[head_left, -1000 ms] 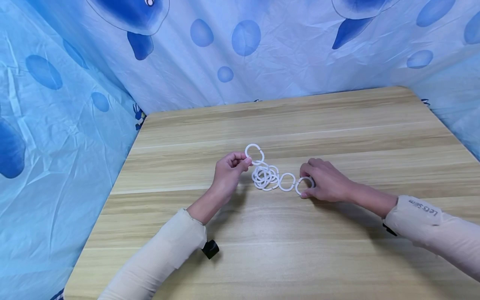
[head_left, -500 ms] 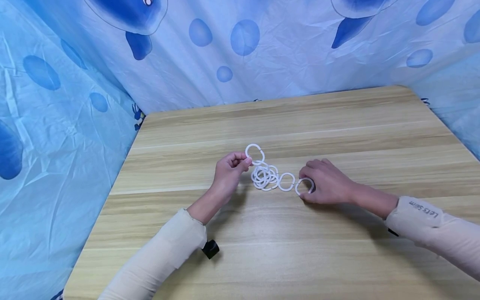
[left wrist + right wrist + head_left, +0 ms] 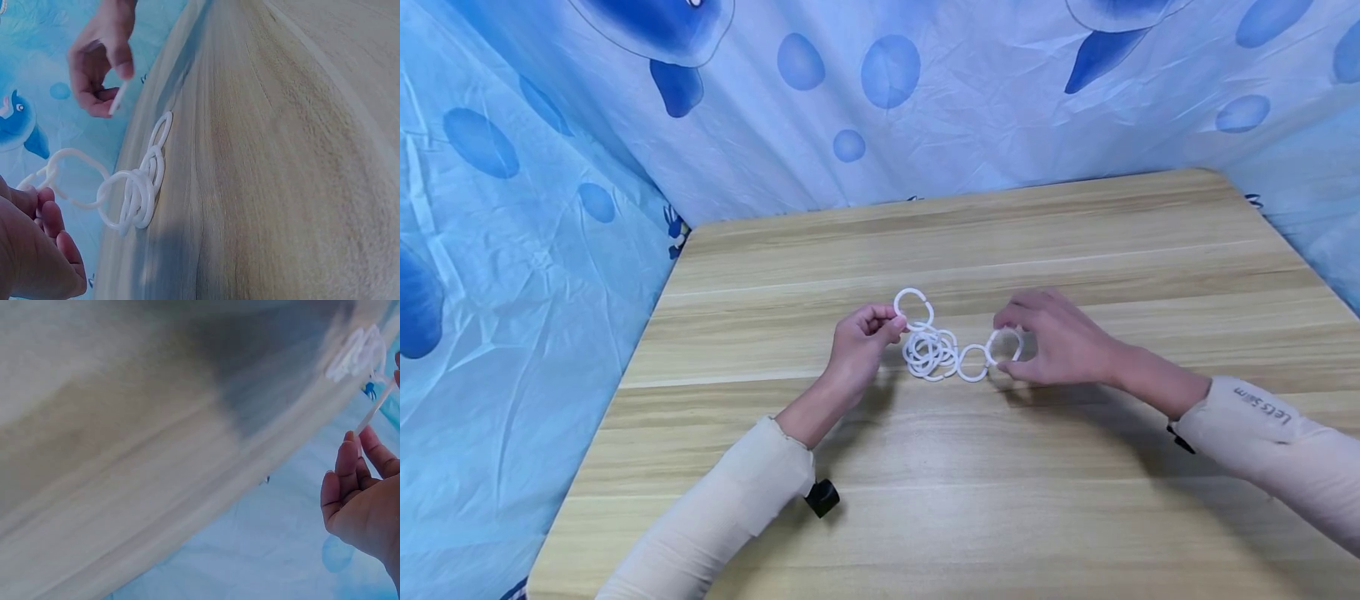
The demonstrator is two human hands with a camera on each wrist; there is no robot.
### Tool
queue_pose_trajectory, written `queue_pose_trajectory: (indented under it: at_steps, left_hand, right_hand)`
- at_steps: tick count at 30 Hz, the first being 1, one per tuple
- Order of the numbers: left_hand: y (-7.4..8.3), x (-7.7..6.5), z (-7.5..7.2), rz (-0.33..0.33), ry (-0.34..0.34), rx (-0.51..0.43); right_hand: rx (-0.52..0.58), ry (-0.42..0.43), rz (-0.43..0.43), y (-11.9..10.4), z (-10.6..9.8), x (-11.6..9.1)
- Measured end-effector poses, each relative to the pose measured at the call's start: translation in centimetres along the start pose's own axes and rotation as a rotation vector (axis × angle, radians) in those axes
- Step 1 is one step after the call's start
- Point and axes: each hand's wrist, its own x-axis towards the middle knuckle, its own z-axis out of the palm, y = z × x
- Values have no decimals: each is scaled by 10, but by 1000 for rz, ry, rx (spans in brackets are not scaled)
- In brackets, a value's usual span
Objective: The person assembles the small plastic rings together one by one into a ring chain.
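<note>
My left hand pinches a white C-shaped plastic ring between thumb and fingers, raised over the table. This ring is part of a chain of matching rings, several of them bunched in a pile on the wood. One link stretches out flat to the pile's right. My right hand holds another white ring by its edges, thumb on one side and fingers on the other. In the left wrist view that ring is off the table and apart from the chain's end link.
A wood-grain table spreads under both hands. Blue curtains with whale and bubble prints hang behind it and at the sides. A small black device sits at the left sleeve's cuff.
My right hand has lifted its ring off the table, moving it slightly away from me and to the left, over the end link. My left hand has hardly moved.
</note>
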Motion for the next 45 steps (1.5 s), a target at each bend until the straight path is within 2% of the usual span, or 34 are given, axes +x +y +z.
queue_pose_trajectory:
  at_steps: [4,11,19,26,32,45]
  left_hand:
    - [0,-1,0,-1,-3,9]
    - [0,-1,2,-10,-18,7]
    - [1,-1,4,-28,-38,2]
    - [2,-1,4,-30,-58,8]
    - [0,-1,3,-28,-79,12]
    - [0,-2,2,-43,-122,16]
  right_hand:
    - [25,45,-24,0,-5,6]
    - [71,67,-31,0,-9,13]
    - [143,130,-67,-2,-10,27]
    - [218,111,-35,-6,-12,38]
    - [259,105,-44,-9,-13,45]
    - [348,37,2,-18,-7,52]
